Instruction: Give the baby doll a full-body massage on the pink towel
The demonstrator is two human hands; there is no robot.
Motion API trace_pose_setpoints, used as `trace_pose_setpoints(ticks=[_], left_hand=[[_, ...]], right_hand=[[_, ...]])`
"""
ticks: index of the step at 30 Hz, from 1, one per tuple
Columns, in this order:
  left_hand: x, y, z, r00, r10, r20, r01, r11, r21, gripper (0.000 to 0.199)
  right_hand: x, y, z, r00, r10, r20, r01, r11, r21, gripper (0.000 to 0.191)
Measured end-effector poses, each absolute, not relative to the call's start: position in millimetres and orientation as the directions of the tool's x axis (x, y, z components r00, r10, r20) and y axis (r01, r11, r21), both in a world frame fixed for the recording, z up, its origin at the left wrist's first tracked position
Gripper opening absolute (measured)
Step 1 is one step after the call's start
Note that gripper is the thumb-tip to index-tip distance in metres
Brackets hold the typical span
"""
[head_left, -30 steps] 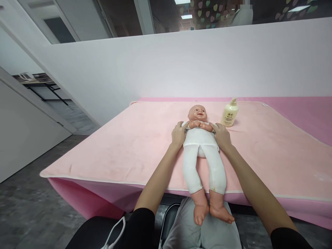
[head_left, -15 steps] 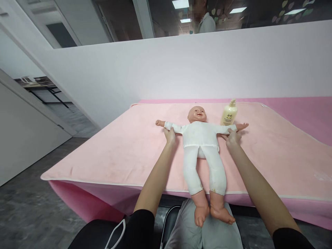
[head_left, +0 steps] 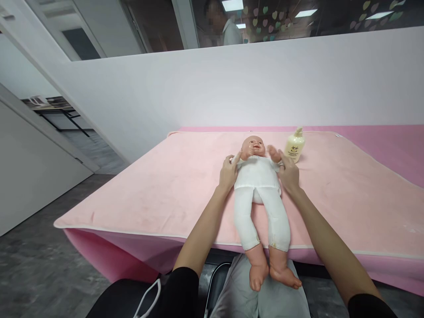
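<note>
A baby doll (head_left: 256, 174) in a white cloth suit lies on its back, head toward the wall, its bare feet hanging past the near table edge. My left hand (head_left: 228, 172) is closed on the doll's arm at the left of the picture. On the other side, my right hand (head_left: 289, 173) grips the other arm. Both doll arms are folded up, with the doll's hands beside its chin and shoulder. My fingers partly hide the sleeves. Just behind my right hand stands a pale yellow pump bottle (head_left: 294, 145).
A pink blanket (head_left: 139, 190) covers the table, over a darker pink cloth (head_left: 391, 145). A white wall (head_left: 232, 88) rises behind it, with a window above where a person (head_left: 228, 31) shows. A black chair (head_left: 115, 296) is at the lower left.
The doll's arms were stretched out sideways and are now folded in toward its head and chest. Both my hands moved inward with them. The person behind the window shifted left.
</note>
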State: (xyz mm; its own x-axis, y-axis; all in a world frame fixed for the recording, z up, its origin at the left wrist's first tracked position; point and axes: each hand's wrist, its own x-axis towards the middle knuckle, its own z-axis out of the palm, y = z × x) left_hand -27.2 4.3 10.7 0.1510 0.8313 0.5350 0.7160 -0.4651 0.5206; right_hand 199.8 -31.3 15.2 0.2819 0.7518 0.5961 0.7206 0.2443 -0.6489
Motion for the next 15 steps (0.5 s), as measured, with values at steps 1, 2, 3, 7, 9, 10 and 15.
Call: trace_pose_setpoints(ticks=[1,2,3,7,9,10,15], left_hand=[[-26,3,11,0.202,0.828,0.524,0.753,-0.473,0.457,0.054],[-26,3,12,0.227,0.829,0.512,0.782,-0.468,0.412,0.055],[-25,2,12,0.232,0.834,0.501,0.804,-0.454,0.383,0.056],[-25,4,11,0.225,0.862,0.455,0.833,-0.412,0.369,0.061],[-25,4,9,0.217,0.865,0.453,0.811,-0.418,0.409,0.059],[-26,5,9,0.211,0.863,0.459,0.79,-0.426,0.44,0.058],[-28,9,8,0.092,0.856,0.508,0.584,-0.46,0.669,0.054]], right_hand=[[197,-34,16,0.209,0.786,0.582,0.791,0.214,-0.573,0.056],[195,-35,15,0.163,0.814,0.557,0.844,0.177,-0.506,0.056],[193,-36,15,0.139,0.836,0.531,0.881,0.141,-0.452,0.055],[192,-38,10,0.1,0.882,0.461,0.925,0.088,-0.368,0.05],[194,-37,9,0.094,0.886,0.454,0.911,0.108,-0.399,0.049],[195,-37,9,0.096,0.885,0.455,0.896,0.123,-0.427,0.049],[202,-30,10,0.264,0.799,0.54,0.67,0.25,-0.699,0.051]])
